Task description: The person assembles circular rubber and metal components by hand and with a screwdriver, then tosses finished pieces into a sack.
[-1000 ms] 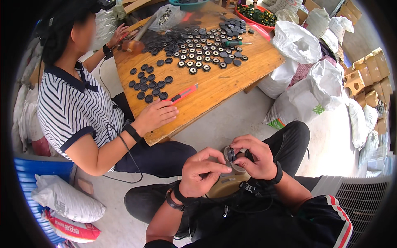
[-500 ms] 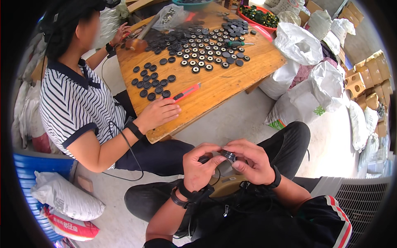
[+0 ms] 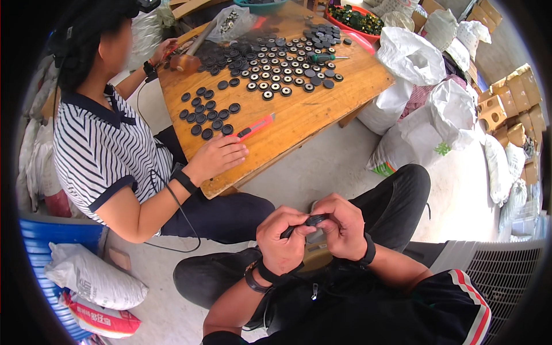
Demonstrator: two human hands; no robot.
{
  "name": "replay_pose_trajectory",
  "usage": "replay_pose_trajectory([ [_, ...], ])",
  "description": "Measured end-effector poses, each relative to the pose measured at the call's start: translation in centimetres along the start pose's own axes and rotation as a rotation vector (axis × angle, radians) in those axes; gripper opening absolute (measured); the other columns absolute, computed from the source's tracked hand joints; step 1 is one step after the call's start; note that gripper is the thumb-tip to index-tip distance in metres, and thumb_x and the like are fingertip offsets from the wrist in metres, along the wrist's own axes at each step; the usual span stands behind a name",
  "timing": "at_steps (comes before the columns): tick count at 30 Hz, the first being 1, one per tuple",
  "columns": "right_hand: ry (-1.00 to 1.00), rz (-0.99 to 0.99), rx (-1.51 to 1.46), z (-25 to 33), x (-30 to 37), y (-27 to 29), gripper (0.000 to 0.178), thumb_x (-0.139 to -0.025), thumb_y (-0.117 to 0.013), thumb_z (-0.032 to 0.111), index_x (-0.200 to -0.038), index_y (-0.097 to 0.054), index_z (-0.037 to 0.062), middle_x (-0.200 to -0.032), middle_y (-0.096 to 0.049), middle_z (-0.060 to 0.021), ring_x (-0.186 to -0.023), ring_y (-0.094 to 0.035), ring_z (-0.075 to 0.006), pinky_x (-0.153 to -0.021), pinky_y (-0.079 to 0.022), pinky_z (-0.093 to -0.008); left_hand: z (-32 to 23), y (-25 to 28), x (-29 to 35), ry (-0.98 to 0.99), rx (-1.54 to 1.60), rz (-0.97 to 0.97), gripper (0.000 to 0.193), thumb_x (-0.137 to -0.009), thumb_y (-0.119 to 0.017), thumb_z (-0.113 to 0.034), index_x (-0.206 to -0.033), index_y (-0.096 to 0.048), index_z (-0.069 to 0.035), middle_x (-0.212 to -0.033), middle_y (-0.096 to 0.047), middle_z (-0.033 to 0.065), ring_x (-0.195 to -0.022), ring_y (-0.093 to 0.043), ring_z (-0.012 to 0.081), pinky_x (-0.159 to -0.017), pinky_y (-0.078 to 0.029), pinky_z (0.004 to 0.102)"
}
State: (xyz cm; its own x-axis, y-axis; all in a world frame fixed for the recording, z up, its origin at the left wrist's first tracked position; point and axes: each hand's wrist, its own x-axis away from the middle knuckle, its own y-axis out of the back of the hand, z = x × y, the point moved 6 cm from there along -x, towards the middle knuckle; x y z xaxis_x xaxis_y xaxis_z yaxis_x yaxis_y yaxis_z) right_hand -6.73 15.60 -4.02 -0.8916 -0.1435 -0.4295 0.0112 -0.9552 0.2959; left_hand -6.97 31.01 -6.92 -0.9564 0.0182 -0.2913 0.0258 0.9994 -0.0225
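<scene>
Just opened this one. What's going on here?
A person with both hands in front of them has a dark disc in the grip of the left hand and right hand, off the table. Their fingers hide part of it. At the left, a co-worker's hand rests on the table by a red cutter. Many more discs are spread over the tabletop, some showing pale centres, with a screwdriver among them.
</scene>
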Motion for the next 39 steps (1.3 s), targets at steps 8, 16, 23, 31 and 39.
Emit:
replay_pose_trajectory([
  [8,0.000,0.005,-0.074,0.0,-0.3,-0.6,0.014,-0.085,-0.070,-0.006,-0.097,-0.068,-0.0005,-0.088,-0.067,-0.0132,-0.078,-0.067,-0.0258,-0.068,-0.052,-0.0329,-0.7,0.9,-0.5,-0.057,-0.050,-0.005,0.022,-0.074,-0.082,0.009,-0.089,-0.068,0.001,-0.080,-0.069,0.0127,-0.069,-0.067,0.0214,-0.061,-0.052,0.0308],
  [16,-0.366,0.141,-0.721,-2.7,0.1,0.0,0.018,-0.101,-0.063,0.000,-0.119,-0.064,-0.0031,-0.105,-0.065,-0.0061,-0.099,-0.067,-0.0149,-0.089,-0.055,-0.0300,0.1,1.1,-1.6,0.192,0.194,0.170,0.026,-0.077,-0.083,0.009,-0.100,-0.073,0.001,-0.090,-0.073,0.0099,-0.062,-0.062,0.0084,-0.051,-0.047,0.0217],
  [23,-0.276,0.193,-0.676,-2.6,0.0,0.3,0.022,-0.102,-0.060,-0.002,-0.124,-0.061,-0.0057,-0.118,-0.060,-0.0092,-0.106,-0.067,-0.0150,-0.092,-0.056,-0.0305,-0.2,0.7,-1.7,0.311,0.157,0.197,0.037,-0.073,-0.087,0.007,-0.108,-0.074,0.000,-0.098,-0.074,0.0097,-0.059,-0.059,0.0047,-0.049,-0.045,0.0199],
  [31,-0.431,0.168,-0.706,-3.5,-0.3,0.1,0.022,-0.101,-0.062,-0.001,-0.123,-0.062,-0.0040,-0.110,-0.069,-0.0072,-0.101,-0.068,-0.0131,-0.089,-0.056,-0.0289,-0.7,1.1,-3.2,0.070,0.002,0.227,0.049,-0.065,-0.091,0.002,-0.112,-0.076,-0.004,-0.101,-0.074,0.0091,-0.065,-0.060,0.0093,-0.062,-0.048,0.0243],
  [39,-0.565,0.215,-0.695,-4.4,1.6,0.3,0.041,-0.093,-0.072,-0.003,-0.132,-0.058,-0.0031,-0.116,-0.068,-0.0088,-0.111,-0.066,-0.0156,-0.099,-0.054,-0.0335,-1.1,1.0,-2.4,-0.025,-0.207,0.137,0.045,-0.067,-0.093,-0.006,-0.109,-0.077,-0.004,-0.107,-0.074,0.0124,-0.068,-0.059,0.0126,-0.065,-0.051,0.0264],
])
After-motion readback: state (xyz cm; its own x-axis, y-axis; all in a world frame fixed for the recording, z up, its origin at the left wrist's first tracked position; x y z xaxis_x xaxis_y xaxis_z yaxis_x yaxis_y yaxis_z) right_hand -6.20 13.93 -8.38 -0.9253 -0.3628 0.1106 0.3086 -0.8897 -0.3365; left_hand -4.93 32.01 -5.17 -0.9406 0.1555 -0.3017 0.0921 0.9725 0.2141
